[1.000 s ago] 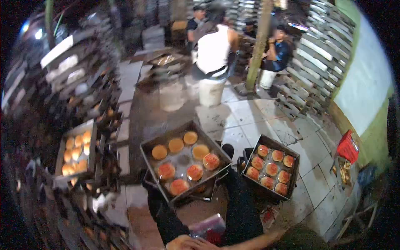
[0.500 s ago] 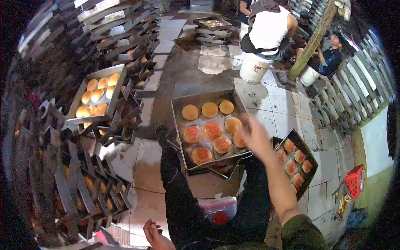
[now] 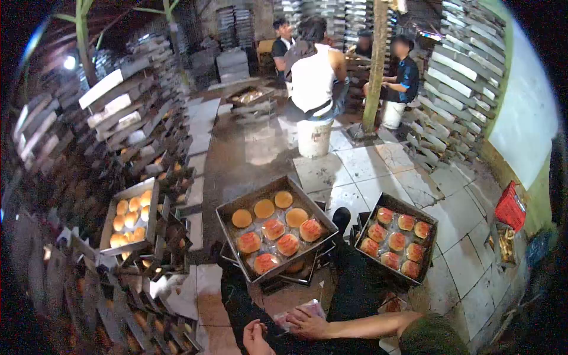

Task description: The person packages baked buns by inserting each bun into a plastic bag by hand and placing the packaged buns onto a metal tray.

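Observation:
My right hand (image 3: 307, 324) lies over a clear plastic packet with red print (image 3: 315, 306) on my lap, its fingers stretched across it. Beside it, my left hand (image 3: 255, 338) is raised, fingers loosely bent and apart, with nothing visible in it. In front of my knees, a dark metal tray (image 3: 327, 232) holds round buns. Several are plain, like the plain bun (image 3: 264, 208) at the back. Others, such as the red-marked bun (image 3: 288, 244), carry clear film with red print. Neither hand touches the tray.
To the right stands a second tray (image 3: 435, 234) of red-marked buns. On the left a bun tray (image 3: 155, 222) rests on stacked trays. A red basket (image 3: 510, 208) lies at far right. Several people sit ahead, one on a white bucket (image 3: 314, 139), near a wooden post (image 3: 376, 71).
My right hand has moved from a bun at the tray's right side back to the packet on my lap. My left hand has come closer to the packet. The view has tilted up and turned right.

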The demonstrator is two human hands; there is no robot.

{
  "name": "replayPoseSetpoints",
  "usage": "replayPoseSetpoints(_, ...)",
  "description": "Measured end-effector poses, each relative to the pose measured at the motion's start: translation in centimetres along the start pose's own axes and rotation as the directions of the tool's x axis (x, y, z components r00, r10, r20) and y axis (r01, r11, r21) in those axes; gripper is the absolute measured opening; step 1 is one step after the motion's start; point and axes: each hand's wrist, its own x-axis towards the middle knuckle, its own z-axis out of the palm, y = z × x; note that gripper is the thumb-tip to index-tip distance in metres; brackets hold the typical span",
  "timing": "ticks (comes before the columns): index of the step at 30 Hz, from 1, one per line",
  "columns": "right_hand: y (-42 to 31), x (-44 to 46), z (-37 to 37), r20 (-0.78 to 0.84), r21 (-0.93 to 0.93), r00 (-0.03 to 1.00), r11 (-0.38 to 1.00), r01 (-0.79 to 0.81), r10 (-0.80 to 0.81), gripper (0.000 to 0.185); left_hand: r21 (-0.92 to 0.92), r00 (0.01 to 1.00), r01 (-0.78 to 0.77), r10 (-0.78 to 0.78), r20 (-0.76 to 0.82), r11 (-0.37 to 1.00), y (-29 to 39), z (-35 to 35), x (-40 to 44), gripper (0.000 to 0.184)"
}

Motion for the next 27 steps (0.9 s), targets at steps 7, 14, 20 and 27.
replayPoseSetpoints(7,-0.4,2.8,-2.9,0.550,0.276,0.642,0.609,-0.743,0.534,0.023,0.245,0.828,-0.087,-0.067,0.556,0.966,-1.9,0.0,1.8,0.024)
replayPoseSetpoints(14,5.2,8.3,-17.9,-0.009,0.718,0.792,0.555,-0.420,0.611,0.026,-0.073,0.826,0.276,-0.197,0.528,0.958,4.0,1.8,-0.6,0.021)
replayPoseSetpoints(20,11.2,9.7,-14.1,0.248,0.390,0.660,0.551,-0.738,0.709,0.038,0.095,0.983,0.023,-0.040,0.178,0.995,3.3,4.5,4.0,0.017)
replayPoseSetpoints(27,31.2,11.7,1.3,-0.046,0.183,0.481,0.481,-0.857,0.875,0.018,0.217,0.959,0.264,-0.280,0.045,0.940,-5.8,2.4,10.3,0.017)
